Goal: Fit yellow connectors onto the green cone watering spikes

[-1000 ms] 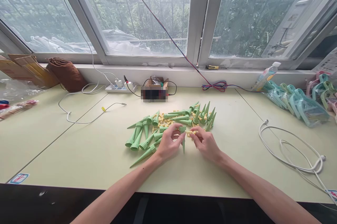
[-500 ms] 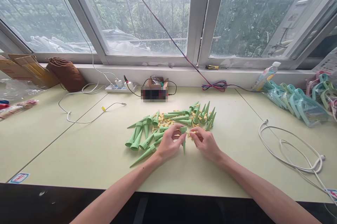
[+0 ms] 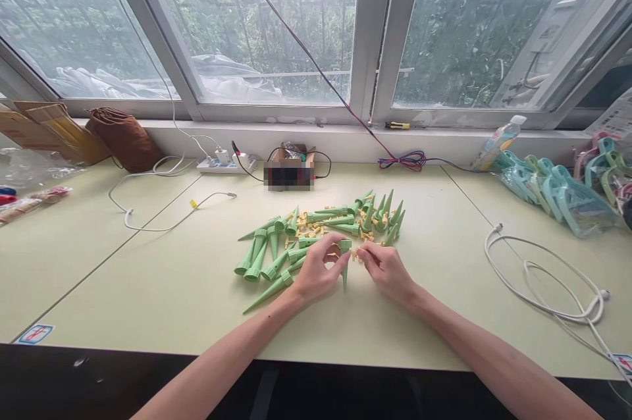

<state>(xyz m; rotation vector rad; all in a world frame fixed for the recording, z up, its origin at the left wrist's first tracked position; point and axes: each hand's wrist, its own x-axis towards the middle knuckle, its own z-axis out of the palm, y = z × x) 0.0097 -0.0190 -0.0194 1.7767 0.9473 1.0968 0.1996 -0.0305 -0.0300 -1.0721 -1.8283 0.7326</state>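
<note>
My left hand (image 3: 318, 268) is closed round a green plant watering spike (image 3: 345, 267), wide end up and point down. Fingers of my right hand (image 3: 388, 268) pinch a small yellow valve (image 3: 353, 253) beside the spike's upper part; whether it is seated in the spike I cannot tell. Beyond both hands lies a pile of green spikes (image 3: 257, 263), some on their sides and some standing point up at the right of the pile. Small yellow valves (image 3: 307, 229) are scattered among them.
At the back stand a power strip (image 3: 227, 164), a small box (image 3: 296, 151) and a coil of red and blue wire (image 3: 405, 160). White cables (image 3: 543, 308) lie right, bagged teal clips (image 3: 573, 196) and a bottle (image 3: 498, 142) behind them. A brown pouch (image 3: 123, 140) sits back left.
My right hand has shifted very slightly to the right, and a little more of the yellow valve shows. The pile has not moved.
</note>
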